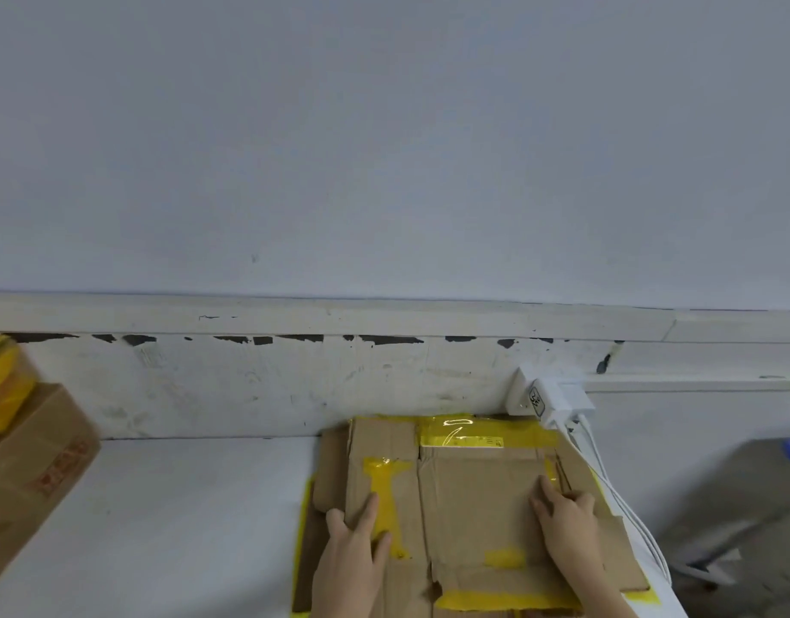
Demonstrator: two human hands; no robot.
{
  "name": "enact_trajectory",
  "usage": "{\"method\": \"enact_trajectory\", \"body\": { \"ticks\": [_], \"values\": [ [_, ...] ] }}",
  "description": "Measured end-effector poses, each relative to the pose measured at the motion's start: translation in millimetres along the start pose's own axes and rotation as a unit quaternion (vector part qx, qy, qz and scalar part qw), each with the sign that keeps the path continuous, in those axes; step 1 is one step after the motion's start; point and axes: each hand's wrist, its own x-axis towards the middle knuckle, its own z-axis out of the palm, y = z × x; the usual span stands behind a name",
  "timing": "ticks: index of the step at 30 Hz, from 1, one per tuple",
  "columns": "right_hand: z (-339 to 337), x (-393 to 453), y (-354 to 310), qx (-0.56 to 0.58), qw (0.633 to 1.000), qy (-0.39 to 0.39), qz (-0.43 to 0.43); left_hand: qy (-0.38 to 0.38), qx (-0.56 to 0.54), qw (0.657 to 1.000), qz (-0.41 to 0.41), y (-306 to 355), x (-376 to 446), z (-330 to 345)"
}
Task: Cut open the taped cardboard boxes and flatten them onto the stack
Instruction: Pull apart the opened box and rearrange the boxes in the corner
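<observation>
A flattened cardboard box [473, 497] with strips of yellow tape lies on top of a stack of flat cardboard [335, 457] at the back right of the white table. My left hand [355, 546] presses flat on the left part of the top sheet, fingers straight over a yellow tape patch. My right hand [562, 519] lies flat on the sheet's right part, fingers spread. At the far left stands a brown cardboard box [32, 475], still in box shape. No cutting tool shows.
A white power adapter [544, 399] sits in a wall socket just behind the stack, and its white cables [625, 506] run down the stack's right side. Something yellow [0, 385] rests on the left box. The white table [183, 519] ends at the wall.
</observation>
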Motion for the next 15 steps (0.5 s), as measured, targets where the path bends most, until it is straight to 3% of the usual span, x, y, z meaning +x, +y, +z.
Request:
{"method": "enact_trajectory", "body": {
  "ticks": [6, 11, 15],
  "values": [
    [12, 14, 3, -0.017, 1.000, 0.008, -0.004, 0.010, 0.068, 0.998, -0.004, 4, 8, 13],
    [14, 9, -1, -0.133, 0.989, 0.072, 0.001, -0.001, 0.170, 0.985, -0.023, 7, 8, 15],
    [5, -1, -8, -0.131, 0.984, 0.100, -0.062, -0.025, 0.159, 0.987, -0.020, 6, 9, 14]
  ]
}}
